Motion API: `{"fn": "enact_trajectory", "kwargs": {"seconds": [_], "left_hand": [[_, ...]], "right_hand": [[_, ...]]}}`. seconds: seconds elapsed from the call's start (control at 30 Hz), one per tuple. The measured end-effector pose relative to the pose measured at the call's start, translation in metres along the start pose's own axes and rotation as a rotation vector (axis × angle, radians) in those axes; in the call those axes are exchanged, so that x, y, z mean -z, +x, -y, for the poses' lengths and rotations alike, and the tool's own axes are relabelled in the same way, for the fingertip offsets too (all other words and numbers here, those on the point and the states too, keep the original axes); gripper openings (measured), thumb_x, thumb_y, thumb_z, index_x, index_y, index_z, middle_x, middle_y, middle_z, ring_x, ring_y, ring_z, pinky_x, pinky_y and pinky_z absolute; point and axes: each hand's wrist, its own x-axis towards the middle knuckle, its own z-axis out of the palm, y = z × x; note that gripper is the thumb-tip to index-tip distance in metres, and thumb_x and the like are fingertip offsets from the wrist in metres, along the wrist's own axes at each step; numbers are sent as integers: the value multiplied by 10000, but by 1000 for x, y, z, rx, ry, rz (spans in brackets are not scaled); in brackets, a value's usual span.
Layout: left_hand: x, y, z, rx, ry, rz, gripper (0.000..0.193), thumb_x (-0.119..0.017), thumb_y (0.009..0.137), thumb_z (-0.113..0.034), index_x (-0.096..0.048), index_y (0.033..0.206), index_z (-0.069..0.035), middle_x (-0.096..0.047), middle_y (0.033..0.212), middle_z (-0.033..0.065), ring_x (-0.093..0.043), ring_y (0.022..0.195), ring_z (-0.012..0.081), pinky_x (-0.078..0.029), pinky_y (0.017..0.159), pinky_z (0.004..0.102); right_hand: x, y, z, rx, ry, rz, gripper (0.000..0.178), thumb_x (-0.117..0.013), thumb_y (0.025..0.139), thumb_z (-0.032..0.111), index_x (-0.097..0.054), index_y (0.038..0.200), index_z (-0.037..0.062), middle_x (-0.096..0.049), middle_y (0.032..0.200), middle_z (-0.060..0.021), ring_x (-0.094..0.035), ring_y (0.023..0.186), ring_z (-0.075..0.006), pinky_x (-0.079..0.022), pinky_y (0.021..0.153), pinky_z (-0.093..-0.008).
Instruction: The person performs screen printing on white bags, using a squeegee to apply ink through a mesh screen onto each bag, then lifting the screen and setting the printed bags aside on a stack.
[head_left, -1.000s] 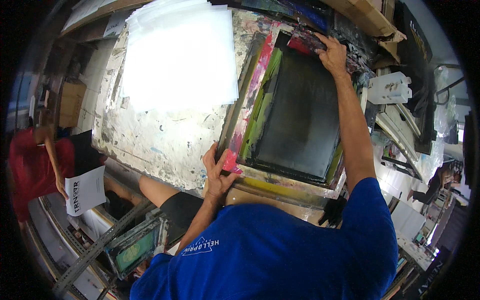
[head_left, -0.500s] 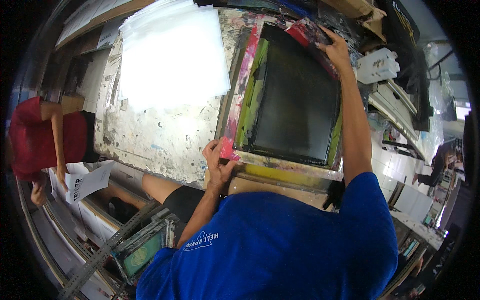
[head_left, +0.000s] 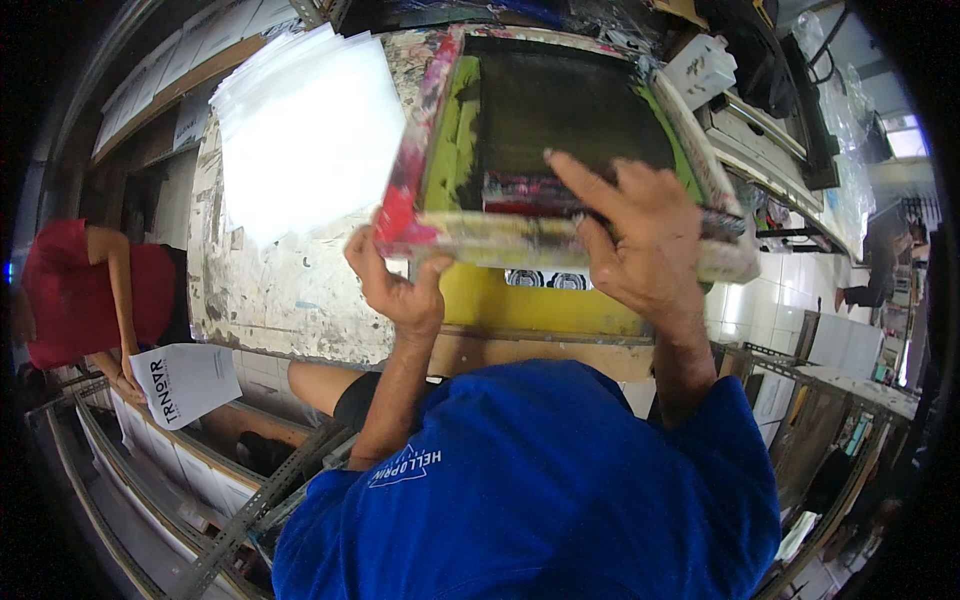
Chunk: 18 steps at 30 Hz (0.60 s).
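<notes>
A screen-printing frame [head_left: 425,150] with red-stained and green edges and a dark mesh is tilted, its near edge raised. My left hand [head_left: 400,290] is closed on the near left corner, thumb apart from the fingers. Across the near end of the mesh lies a squeegee [head_left: 525,192], dark and red-stained. Over its right part is my right hand [head_left: 640,235], somewhat blurred, index finger and thumb on either side of it. Below the raised edge shows a yellow board [head_left: 470,300] with a white piece bearing round black prints [head_left: 548,278].
Fanned white sheets [head_left: 310,140] lie on the paint-stained table [head_left: 290,300], left of the frame. At far left a person in a red top [head_left: 100,290] holds a printed white sheet [head_left: 190,385]. A white container [head_left: 698,70] stands beyond the frame's far right corner.
The squeegee has come from the far right to the near end of the mesh, with my right hand. The frame's near edge has risen, uncovering more yellow board and the round prints.
</notes>
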Motion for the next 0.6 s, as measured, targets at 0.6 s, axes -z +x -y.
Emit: {"fn": "enact_trajectory", "kwargs": {"seconds": [0.6], "left_hand": [[-231,98,202,49,553,404,457,-782,864,-341,-707,1280,-166,-683,1124,101,-585,1123,294,-448,944,469]], "right_hand": [[85,175,-78,647,-79,-410,348,-595,856,196,-756,1024,-62,-744,820,-195,-656,627,-246,-539,643,-350]]}}
